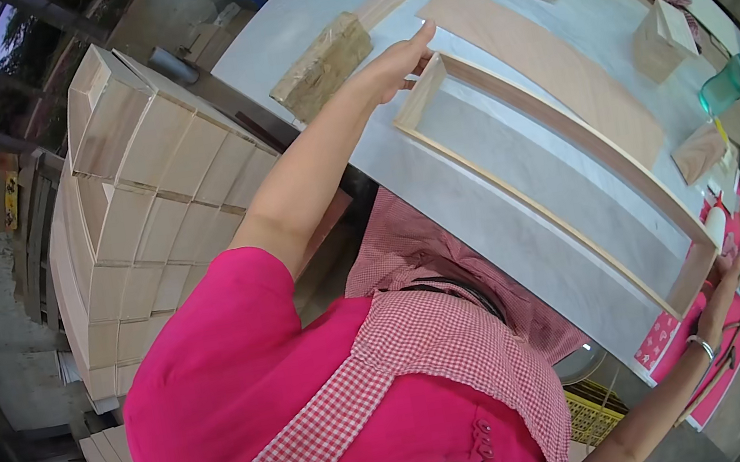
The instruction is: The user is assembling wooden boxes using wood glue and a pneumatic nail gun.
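Observation:
A long, narrow rectangular frame of pale wood [556, 129], open in the middle, lies across the near part of the white worktable [481, 205]. My left hand [398, 66] grips its far left end, thumb up, with the other fingers partly hidden against the end board. At the frame's right end is my right hand [725, 281], its fingers against the short end board and partly hidden. Just beyond the frame a flat, thin wooden panel [546, 61] rests on the tabletop.
A tape-wrapped block [322, 68] sits near the table's left edge. Stacked wooden boxes [167, 213] stand left of me. Farther right are a wooden block [662, 39], a teal cup [730, 81] and a pink-covered surface [726, 369] with tools. A yellow crate [596, 412] is below.

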`<state>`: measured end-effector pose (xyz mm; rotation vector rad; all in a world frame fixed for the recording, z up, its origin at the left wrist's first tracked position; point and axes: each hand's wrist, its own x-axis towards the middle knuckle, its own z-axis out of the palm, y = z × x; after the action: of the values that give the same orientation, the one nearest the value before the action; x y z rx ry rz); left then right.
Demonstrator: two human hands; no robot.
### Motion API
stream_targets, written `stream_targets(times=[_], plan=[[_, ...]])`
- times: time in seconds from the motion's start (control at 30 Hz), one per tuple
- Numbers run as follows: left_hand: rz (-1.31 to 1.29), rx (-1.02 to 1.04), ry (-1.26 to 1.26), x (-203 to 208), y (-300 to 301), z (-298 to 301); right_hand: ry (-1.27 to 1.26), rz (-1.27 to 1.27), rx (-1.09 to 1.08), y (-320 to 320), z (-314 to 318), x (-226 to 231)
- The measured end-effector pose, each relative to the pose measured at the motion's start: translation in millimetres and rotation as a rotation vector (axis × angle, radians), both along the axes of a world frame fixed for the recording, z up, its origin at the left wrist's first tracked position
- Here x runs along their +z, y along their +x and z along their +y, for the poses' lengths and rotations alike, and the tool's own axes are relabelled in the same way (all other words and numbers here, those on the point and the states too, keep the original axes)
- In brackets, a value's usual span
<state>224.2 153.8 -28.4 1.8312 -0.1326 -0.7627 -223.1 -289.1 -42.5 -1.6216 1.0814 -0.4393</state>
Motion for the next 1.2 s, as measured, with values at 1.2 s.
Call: stream_targets(times=[1.2], plan=[[-0.372, 0.552, -0.133, -76, -91, 131, -1.016, 0.303, -0.239, 27, -30, -65]])
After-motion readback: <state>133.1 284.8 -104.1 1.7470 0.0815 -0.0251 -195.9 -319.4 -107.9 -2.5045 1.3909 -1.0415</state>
